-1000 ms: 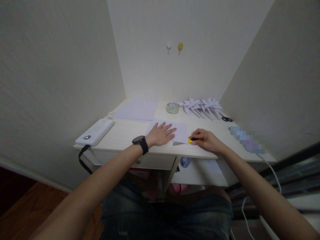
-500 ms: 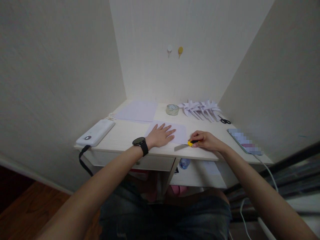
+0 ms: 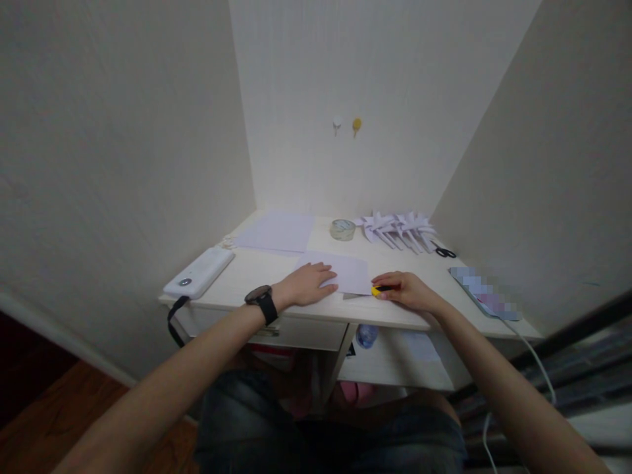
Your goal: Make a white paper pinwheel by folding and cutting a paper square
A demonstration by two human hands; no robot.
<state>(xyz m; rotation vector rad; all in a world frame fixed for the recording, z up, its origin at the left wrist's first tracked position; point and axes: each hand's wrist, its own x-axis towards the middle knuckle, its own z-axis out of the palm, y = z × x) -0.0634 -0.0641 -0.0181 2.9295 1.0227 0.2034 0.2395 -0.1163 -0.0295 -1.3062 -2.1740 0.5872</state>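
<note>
On a pale wooden desk (image 3: 257, 273) set into a white-walled corner, a person seated close is working with both bare hands. The left hand (image 3: 307, 284), with a black watch (image 3: 262, 303) on its wrist, is lying flat and open, palm down, pressing on the near left part of a white sheet of paper (image 3: 348, 271). The right hand (image 3: 407, 289) is curling its fingers around a yellow-handled utility knife (image 3: 378, 290), gripping it at the sheet's near right corner; a grey blade is showing just beside the paper's near edge, though it is too small to tell whether it is touching.

Farther back, a second paper sheet (image 3: 276, 232) is lying flat on the left. A roll of clear tape (image 3: 342, 229) is sitting near the middle, and a row of folded white paper pinwheels (image 3: 397, 227) is lying to its right. Black-handled scissors (image 3: 444, 251) are resting just beside the pinwheels. A white power bank (image 3: 200, 272) is sitting at the desk's left edge. A blurred flat device (image 3: 481, 289) is lying at the right edge.
</note>
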